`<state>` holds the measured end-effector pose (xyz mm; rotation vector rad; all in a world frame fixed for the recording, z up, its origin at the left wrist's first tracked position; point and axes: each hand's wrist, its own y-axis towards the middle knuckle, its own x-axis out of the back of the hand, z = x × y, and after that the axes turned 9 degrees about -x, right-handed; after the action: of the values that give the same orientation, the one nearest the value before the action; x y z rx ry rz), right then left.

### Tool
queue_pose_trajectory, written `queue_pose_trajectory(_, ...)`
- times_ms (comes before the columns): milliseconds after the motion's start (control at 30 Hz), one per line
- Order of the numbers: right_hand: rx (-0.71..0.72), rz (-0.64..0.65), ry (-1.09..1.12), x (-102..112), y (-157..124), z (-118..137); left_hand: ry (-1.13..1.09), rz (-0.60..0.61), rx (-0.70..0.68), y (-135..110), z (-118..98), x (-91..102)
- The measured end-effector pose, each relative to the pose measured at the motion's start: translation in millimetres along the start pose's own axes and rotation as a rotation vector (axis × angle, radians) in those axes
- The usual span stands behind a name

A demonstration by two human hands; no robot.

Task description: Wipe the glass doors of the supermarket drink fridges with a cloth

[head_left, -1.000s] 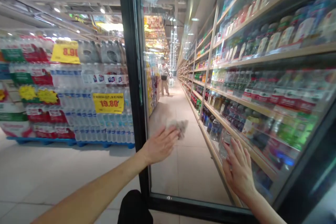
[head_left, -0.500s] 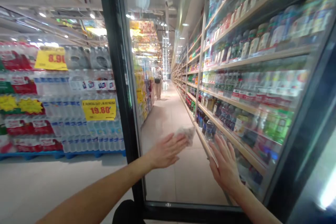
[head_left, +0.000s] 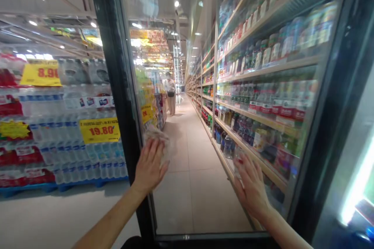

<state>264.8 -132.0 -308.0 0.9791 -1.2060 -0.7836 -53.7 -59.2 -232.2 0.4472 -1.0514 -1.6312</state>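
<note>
Two bare hands at a glass door pane; cloth at eight o'clock, under the left hand.
Clock positions taken from the centre of the clear, black-framed glass pane [head_left: 189,206]: the left hand [head_left: 149,169], at between seven and eight o'clock, holds a pale, crumpled cloth [head_left: 165,149] flat against the glass beside the upright of the black door frame [head_left: 109,62]. The right hand [head_left: 251,186], at five o'clock, is spread towards the glass, fingers slightly parted, gripping nothing that I can make out. Long pale-edged shelves of bottled drinks [head_left: 263,107] show in the glass from one to four o'clock. Outside the frame, at nine o'clock, stand stacked packs of clear plastic bottles [head_left: 73,149] bearing a yellow paper price sign [head_left: 100,130] marked 19.80.
</note>
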Motion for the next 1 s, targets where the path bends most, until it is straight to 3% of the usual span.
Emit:
queue_pose_trajectory(133,-0.027,-0.028,0.022,-2.9,-0.2,-0.2,-0.007,-0.108,0.216,7.8,-4.9,-3.6)
queue_pose_trajectory(300,0.013,0.016,0.024,-3.3,0.9,3.6,-0.032,0.020,0.056,3.2,-18.9,-6.6)
queue_pose_trajectory(433,-0.056,-0.065,0.058,3.9,19.4,5.5,-0.023,-0.155,0.226,51.4,-15.6,-13.7)
queue_pose_trajectory(500,-0.064,-0.093,0.062,6.1,27.0,6.1,-0.067,-0.113,0.121,77.7,-32.5,-20.6)
queue_pose_trajectory(567,-0.059,-0.096,0.054,6.7,29.2,4.2,-0.122,-0.026,-0.090,93.0,-55.0,-26.4)
queue_pose_trajectory(667,-0.089,-0.084,0.025,7.2,24.3,-7.1,-0.142,0.035,-0.274,93.7,-61.2,-25.6)
queue_pose_trajectory(733,-0.142,-0.095,0.006,8.6,19.4,-17.5,-0.104,0.007,-0.160,85.3,-37.4,-17.8)
queue_pose_trajectory(800,-0.199,-0.114,0.000,10.7,15.8,-24.7,-0.044,-0.097,0.087,77.0,-6.8,-8.9)
queue_pose_trajectory(867,-0.218,-0.120,0.010,11.9,14.6,-24.1,0.003,-0.195,0.292,73.6,8.2,-4.6)
queue_pose_trajectory(933,-0.174,-0.111,0.038,11.5,16.2,-15.7,-0.002,-0.216,0.318,76.2,-3.1,-7.4)
queue_pose_trajectory(1000,-0.114,-0.098,0.070,9.6,19.8,-3.7,-0.059,-0.138,0.180,83.8,-30.6,-14.7)
